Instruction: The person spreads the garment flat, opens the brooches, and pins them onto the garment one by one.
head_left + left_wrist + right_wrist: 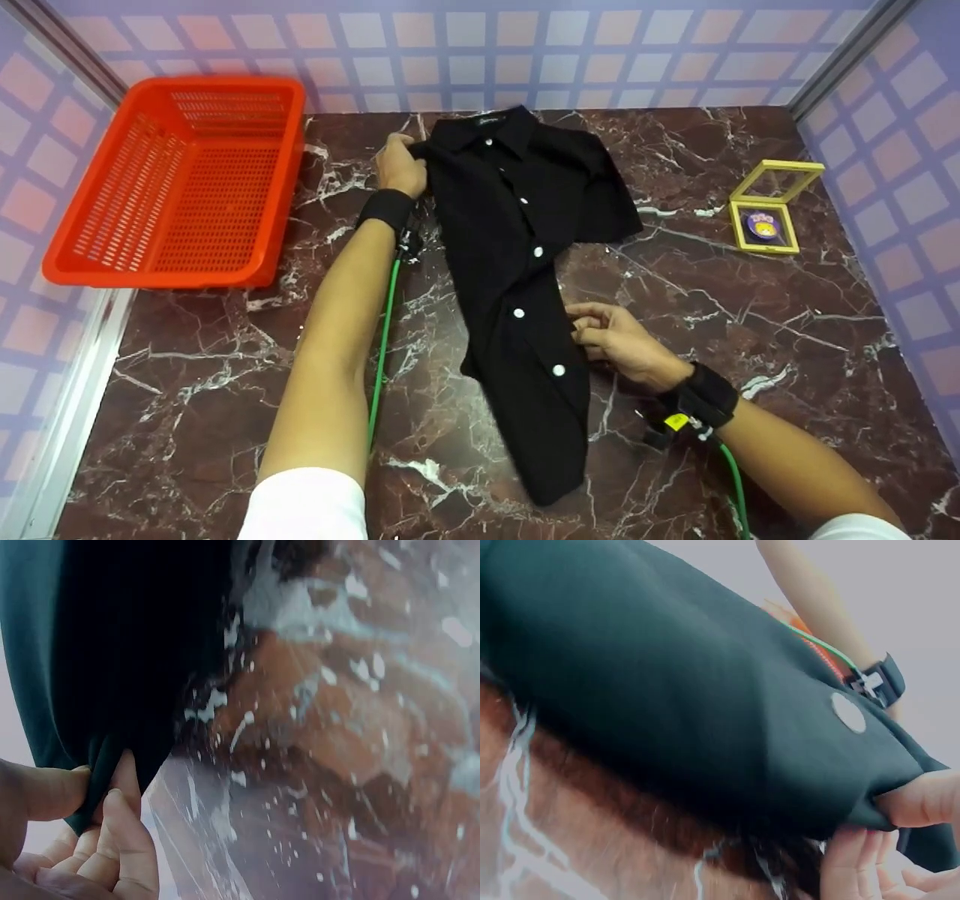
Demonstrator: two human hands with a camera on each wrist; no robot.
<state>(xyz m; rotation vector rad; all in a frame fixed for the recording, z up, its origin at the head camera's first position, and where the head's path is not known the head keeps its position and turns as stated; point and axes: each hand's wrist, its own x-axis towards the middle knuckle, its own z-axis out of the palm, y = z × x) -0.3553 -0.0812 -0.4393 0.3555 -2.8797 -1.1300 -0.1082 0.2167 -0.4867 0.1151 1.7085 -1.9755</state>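
Observation:
A black short-sleeved shirt with white buttons lies in the middle of the table, collar toward the back wall, its lower part bunched and narrowed. At the shirt's left shoulder side, my left hand pinches the cloth; the left wrist view shows thumb and fingers closed on a dark fold. Lower down, on the shirt's right edge, my right hand pinches the cloth beside the button row. In the right wrist view the thumb presses a fold near a white button; the cloth there is lifted off the table.
An orange-red plastic basket stands at the back left. On the right, a small yellow frame-like case stands with its lid raised and a round purple badge inside. Checked walls border the dark marble table. Green cables run from both wrists.

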